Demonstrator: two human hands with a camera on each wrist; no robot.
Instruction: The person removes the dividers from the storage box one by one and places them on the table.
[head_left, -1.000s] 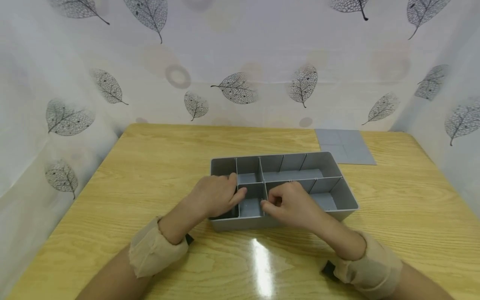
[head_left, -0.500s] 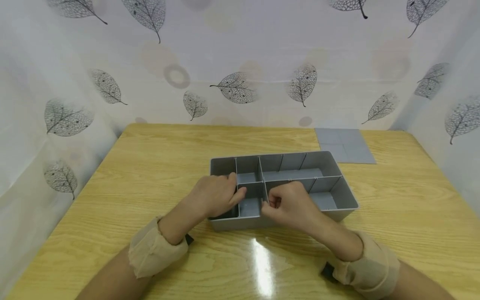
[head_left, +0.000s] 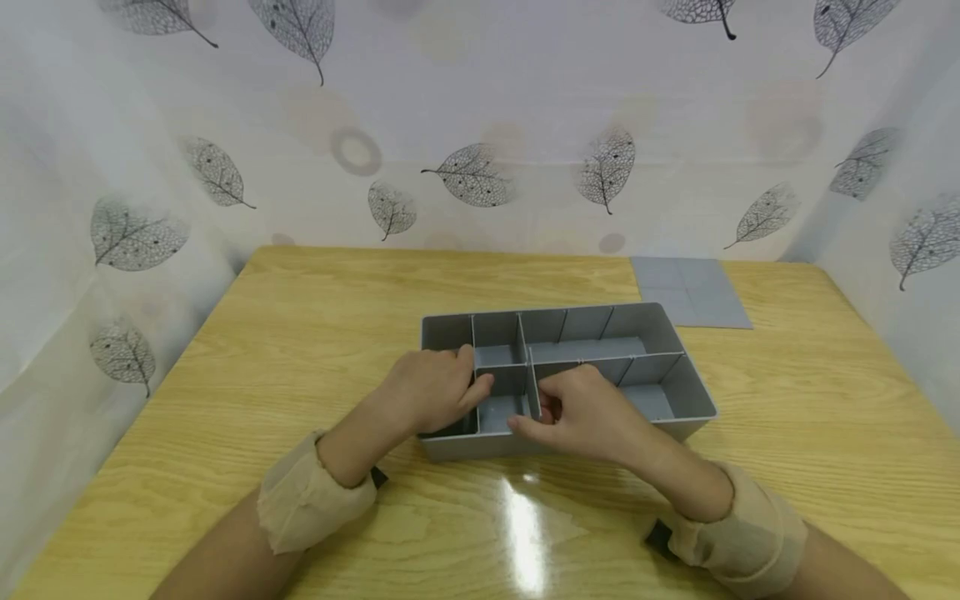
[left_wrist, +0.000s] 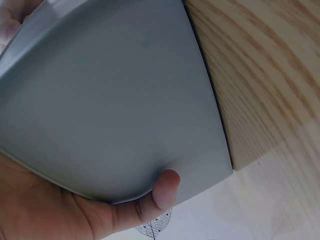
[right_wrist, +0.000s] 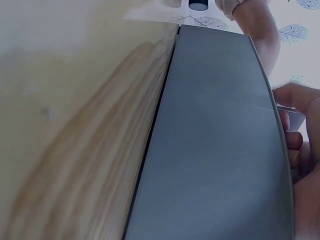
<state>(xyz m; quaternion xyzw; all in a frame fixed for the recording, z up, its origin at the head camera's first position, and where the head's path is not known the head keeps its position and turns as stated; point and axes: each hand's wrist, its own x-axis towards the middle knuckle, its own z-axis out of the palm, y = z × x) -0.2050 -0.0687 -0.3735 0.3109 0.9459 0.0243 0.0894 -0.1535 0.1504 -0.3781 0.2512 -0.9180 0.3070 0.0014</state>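
A grey divided storage box (head_left: 480, 450) sits on the wooden table, split by thin partitions into several compartments. My left hand (head_left: 431, 383) grips its left end, fingers over the rim; in the left wrist view one digit (left_wrist: 165, 190) presses the outside of the wall. Over the front row, my right hand (head_left: 588, 412) pinches a thin grey divider (head_left: 533, 387), thumb on its left and curled fingers on its right. That divider's back corner stands slightly above the long middle partition (head_left: 645, 367). In the right wrist view, the right hand (right_wrist: 305, 135) is behind the front wall's rim.
A flat grey panel (head_left: 693, 292) lies on the table (head_left: 337, 300) behind the box, at the back right. A leaf-patterned curtain (head_left: 525, 100) hangs behind the table and along both sides.
My right thumb has shifted left and down, and the divider it pinches has risen and tilted a little. The left hand and the box have stayed put.
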